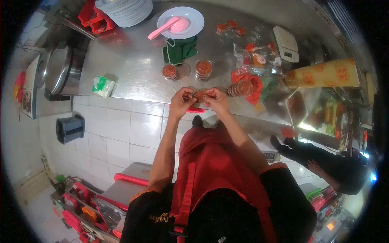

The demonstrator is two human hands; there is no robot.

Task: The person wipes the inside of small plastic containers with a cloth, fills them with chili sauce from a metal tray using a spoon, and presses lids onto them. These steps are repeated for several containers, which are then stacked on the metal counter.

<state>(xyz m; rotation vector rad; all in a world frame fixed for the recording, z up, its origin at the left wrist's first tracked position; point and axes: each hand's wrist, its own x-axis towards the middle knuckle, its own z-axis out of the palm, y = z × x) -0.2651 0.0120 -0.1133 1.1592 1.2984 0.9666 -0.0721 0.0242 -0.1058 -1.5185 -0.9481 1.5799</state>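
Between my two hands, at the front edge of the steel counter, is a small clear cup of red sauce. My left hand grips its left side with bent fingers. On the other side my right hand has its fingers closed on the rim. Just beyond stand a short stack of sauce cups and a taller stack of sauce cups. Close to my right hand, a leaning stack of sauce cups rests by a red cloth.
A green cloth lies before a white plate with a pink ladle. To the right are a kitchen scale, clear plastic packaging and a metal sauce tray. Another person stands at right.
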